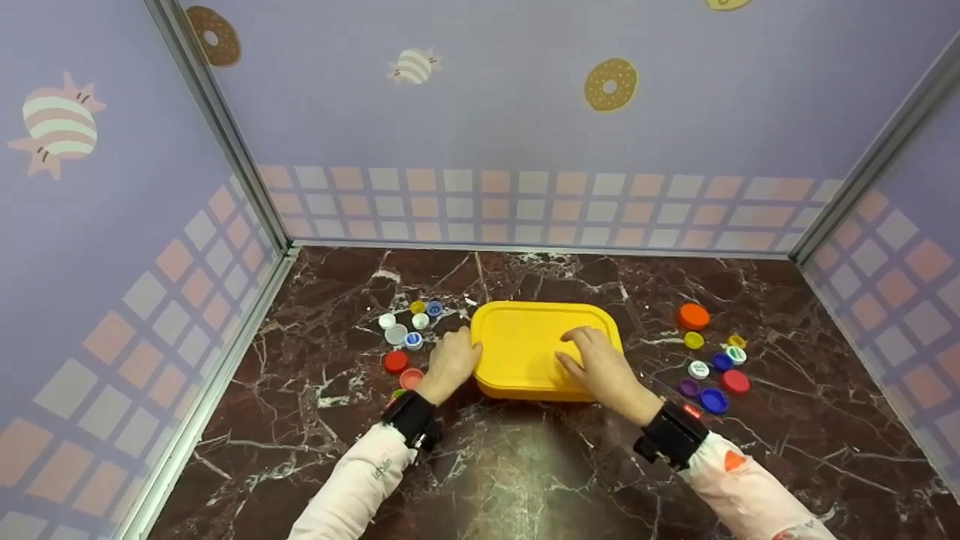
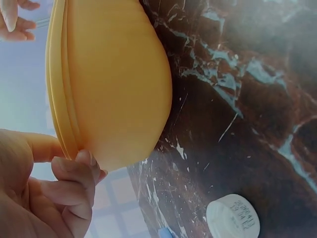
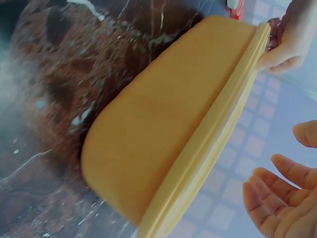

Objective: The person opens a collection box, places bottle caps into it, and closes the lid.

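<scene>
A yellow lidded plastic box point(image 1: 517, 349) stands on the dark marbled table between both hands. My left hand point(image 1: 452, 361) grips its left end; in the left wrist view, thumb and curled fingers point(image 2: 74, 171) pinch the rim where the lid meets the box point(image 2: 116, 84). Over the right part of the lid is my right hand point(image 1: 606, 369), fingers loosely bent and spread. The right wrist view shows that right hand point(image 3: 282, 198) apart from the lid, holding nothing. The lid sits on the box all round the visible rim, and what is inside is hidden.
Left of the box lie several loose bottle caps, among them a red cap point(image 1: 396, 362), a blue cap point(image 1: 434, 308) and a white cap point(image 2: 233, 217). More caps lie to the right, including an orange cap point(image 1: 694, 316) and a purple cap point(image 1: 688, 387). Patterned walls point(image 1: 480, 135) enclose the table.
</scene>
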The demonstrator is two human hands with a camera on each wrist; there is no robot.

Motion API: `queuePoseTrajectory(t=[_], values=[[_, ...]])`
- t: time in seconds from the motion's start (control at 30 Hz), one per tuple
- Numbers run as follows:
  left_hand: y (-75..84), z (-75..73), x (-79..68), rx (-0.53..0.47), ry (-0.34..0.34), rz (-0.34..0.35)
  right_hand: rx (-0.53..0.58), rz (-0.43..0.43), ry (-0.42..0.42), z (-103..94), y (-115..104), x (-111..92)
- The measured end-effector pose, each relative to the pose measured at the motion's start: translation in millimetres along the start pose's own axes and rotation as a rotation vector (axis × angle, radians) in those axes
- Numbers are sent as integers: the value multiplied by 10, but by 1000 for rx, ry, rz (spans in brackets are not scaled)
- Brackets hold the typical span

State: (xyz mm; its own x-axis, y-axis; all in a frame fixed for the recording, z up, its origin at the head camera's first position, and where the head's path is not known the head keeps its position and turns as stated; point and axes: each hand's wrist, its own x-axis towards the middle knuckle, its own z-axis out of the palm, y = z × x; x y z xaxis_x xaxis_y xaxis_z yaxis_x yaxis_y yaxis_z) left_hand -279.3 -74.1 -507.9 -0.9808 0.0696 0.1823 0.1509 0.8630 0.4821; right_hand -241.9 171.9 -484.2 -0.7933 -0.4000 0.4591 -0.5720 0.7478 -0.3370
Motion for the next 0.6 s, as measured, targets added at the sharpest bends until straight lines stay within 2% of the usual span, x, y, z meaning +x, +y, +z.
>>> queuePoseTrajectory(t=[0.2,0.33,0.47,0.6], values=[[5,12,-35,-32,-5,20,10,-1,-55,60,-65,13],[29,-17,-30,-13,8,36,-4,13,-69,75,-114,37],[93,-84,-3,30,40,50,6,-14,-70,76,-185,76],[172,-167,34,28,72,71,-16,-73,-63,88,-260,107]])
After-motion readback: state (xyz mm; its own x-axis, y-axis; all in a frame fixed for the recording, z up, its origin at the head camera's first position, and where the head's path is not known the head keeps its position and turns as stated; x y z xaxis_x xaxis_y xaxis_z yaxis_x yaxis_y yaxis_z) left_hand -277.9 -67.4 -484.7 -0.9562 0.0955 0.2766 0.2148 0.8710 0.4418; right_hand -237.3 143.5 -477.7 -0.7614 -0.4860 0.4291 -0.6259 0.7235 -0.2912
